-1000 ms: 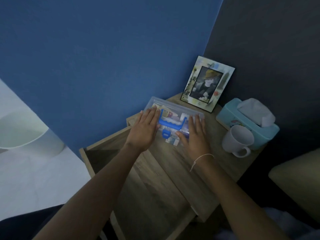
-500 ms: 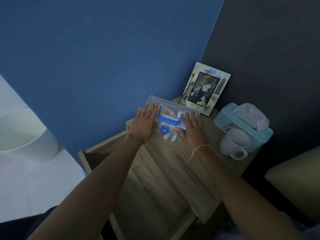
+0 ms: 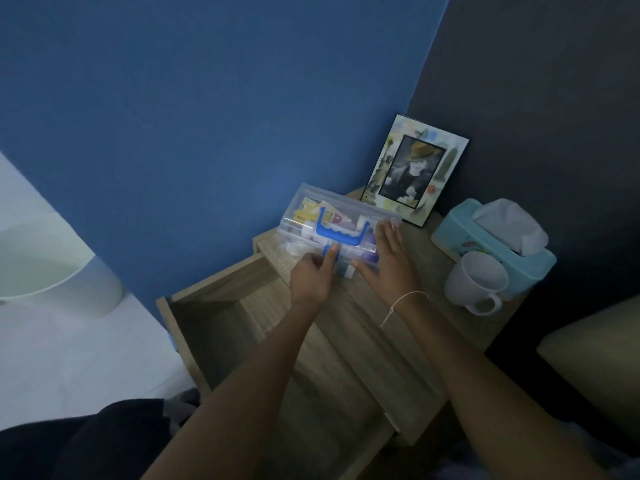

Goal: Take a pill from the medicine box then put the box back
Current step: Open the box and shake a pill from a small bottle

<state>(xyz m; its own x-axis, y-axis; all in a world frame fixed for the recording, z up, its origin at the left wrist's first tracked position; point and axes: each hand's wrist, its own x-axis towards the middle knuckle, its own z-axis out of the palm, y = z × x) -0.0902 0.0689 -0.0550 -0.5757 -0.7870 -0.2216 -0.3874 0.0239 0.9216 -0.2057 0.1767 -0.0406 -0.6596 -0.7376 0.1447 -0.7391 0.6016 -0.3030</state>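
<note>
A clear plastic medicine box (image 3: 311,216) with a blue handle and a blue front latch stands on the wooden nightstand (image 3: 398,327), near the blue wall. Coloured packets show through its closed lid. My left hand (image 3: 313,275) is at the box's front, fingers curled, with the thumb pressed on the blue latch. My right hand (image 3: 389,256) lies flat with spread fingers on the right end of the lid. No pill is visible.
The nightstand's drawer (image 3: 207,327) stands pulled open to the left below the box. A framed photo (image 3: 415,171) leans on the dark wall. A teal tissue box (image 3: 491,251) and a white mug (image 3: 476,285) stand to the right. A white bin (image 3: 52,268) is far left.
My left hand has slid off the lid's left side down to the front latch and curled its fingers. My right hand has stayed flat on the lid. The view came closer.
</note>
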